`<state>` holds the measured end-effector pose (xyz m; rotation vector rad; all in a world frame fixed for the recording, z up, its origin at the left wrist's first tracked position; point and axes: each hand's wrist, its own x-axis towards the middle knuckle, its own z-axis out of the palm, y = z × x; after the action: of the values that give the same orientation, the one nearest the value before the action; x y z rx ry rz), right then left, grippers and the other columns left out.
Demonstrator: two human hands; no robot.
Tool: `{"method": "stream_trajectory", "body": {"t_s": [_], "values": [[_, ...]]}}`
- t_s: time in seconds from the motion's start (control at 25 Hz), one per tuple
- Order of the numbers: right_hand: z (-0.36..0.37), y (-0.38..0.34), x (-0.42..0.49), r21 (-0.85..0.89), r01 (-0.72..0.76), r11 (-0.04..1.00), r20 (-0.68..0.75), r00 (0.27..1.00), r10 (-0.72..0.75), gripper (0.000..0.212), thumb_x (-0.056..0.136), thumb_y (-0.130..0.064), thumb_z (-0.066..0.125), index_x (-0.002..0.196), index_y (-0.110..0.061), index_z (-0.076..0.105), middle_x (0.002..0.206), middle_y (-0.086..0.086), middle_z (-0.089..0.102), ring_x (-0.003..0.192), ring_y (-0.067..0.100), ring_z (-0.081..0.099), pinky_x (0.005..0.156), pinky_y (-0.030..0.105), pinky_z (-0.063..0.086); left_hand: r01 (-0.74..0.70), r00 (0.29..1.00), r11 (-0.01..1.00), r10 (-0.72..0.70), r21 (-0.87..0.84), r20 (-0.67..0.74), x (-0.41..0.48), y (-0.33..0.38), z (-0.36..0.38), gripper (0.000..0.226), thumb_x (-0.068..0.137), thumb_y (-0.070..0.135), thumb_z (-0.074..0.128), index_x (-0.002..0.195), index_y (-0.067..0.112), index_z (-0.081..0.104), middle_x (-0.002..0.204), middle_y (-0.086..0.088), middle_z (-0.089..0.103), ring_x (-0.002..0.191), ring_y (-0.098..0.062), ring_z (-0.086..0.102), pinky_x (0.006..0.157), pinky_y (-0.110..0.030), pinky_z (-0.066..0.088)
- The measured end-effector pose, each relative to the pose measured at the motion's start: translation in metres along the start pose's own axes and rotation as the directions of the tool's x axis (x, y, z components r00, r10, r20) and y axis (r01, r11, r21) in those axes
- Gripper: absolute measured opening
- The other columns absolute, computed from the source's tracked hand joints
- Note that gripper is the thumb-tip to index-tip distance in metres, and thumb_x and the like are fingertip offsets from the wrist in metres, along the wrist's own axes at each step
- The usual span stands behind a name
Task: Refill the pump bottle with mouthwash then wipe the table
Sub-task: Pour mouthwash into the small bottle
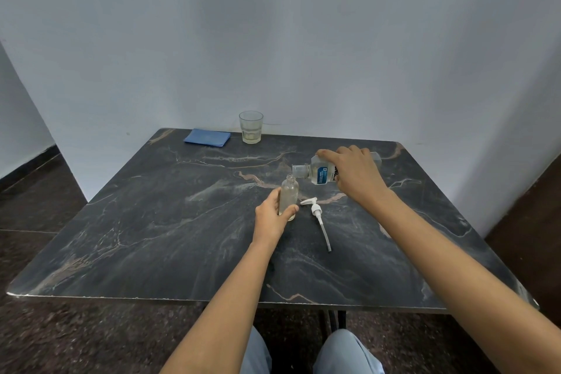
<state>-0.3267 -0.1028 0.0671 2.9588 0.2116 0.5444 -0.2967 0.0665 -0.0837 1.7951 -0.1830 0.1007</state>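
Clear plastic forms the mouthwash bottle, which the right hand grips from above, fingers wrapped round its body. Its label has a blue panel with white print too small to read, and beside that a few large dark letters mostly hidden under the hand. The bottle's long axis lies almost level, running left to right, with the neck pointing left and dipping slightly. The neck sits just above and to the right of the pump bottle's mouth.

The pump bottle is clear and unlabelled. It stands upright near the middle of the dark marbled table, its open mouth facing up. The left hand holds its lower part between thumb and fingers.

Just right of it the white pump head lies flat on the table, its nozzle pointing left toward the bottle and its dip tube running toward the near edge.

At the far edge stands a glass with a little pale liquid at the bottom. A folded blue cloth lies just to its left.
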Motion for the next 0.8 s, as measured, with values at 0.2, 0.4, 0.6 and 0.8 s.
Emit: {"method": "stream_trajectory", "body": {"t_s": [0.2,0.4,0.6,0.8], "values": [[-0.0006,-0.0009,-0.0001,-0.002,0.001,1.0,-0.005,1.0,-0.001,0.059,0.088,-0.005,0.056,0.138,-0.031,0.04,0.118,0.007,0.059,0.109,0.028,0.051,0.093,0.039,0.036,-0.011,1.0,1.0,0.011,0.001,-0.004,0.0004,-0.0012,-0.0002,0.043,0.081,0.019,0.076,0.12,0.018,0.058,0.108,0.011,0.064,0.103,-0.009,0.063,0.093,-0.027,0.049],[-0.0013,-0.0007,-0.0001,-0.005,0.003,1.0,0.0,1.0,-0.003,0.059,0.088,-0.006,0.057,0.138,-0.031,0.04,0.118,0.008,0.06,0.109,0.029,0.051,0.093,0.04,0.037,-0.002,1.0,1.0,0.002,-0.015,0.006,-0.0001,-0.001,-0.0004,0.047,0.081,0.019,0.077,0.124,0.017,0.057,0.111,0.012,0.062,0.106,-0.009,0.062,0.095,-0.027,0.049],[-0.0018,-0.0012,0.0,-0.009,0.003,1.0,0.004,1.0,-0.003,0.059,0.088,-0.007,0.058,0.138,-0.031,0.039,0.117,0.007,0.06,0.109,0.028,0.051,0.093,0.039,0.036,0.001,1.0,1.0,-0.001,-0.009,0.006,0.0007,-0.0018,-0.0002,0.049,0.081,0.021,0.077,0.126,0.018,0.056,0.111,0.013,0.061,0.11,-0.012,0.062,0.098,-0.031,0.049],[-0.0039,-0.002,0.0005,-0.016,0.003,1.0,0.013,1.0,-0.003,0.06,0.087,-0.009,0.061,0.139,-0.031,0.039,0.118,0.007,0.059,0.11,0.027,0.051,0.094,0.039,0.036,0.006,1.0,1.0,-0.006,-0.007,0.005,0.0018,-0.0031,0.0001,0.053,0.081,0.021,0.077,0.129,0.018,0.055,0.122,0.005,0.063,0.114,-0.014,0.06,0.101,-0.034,0.048]]}}
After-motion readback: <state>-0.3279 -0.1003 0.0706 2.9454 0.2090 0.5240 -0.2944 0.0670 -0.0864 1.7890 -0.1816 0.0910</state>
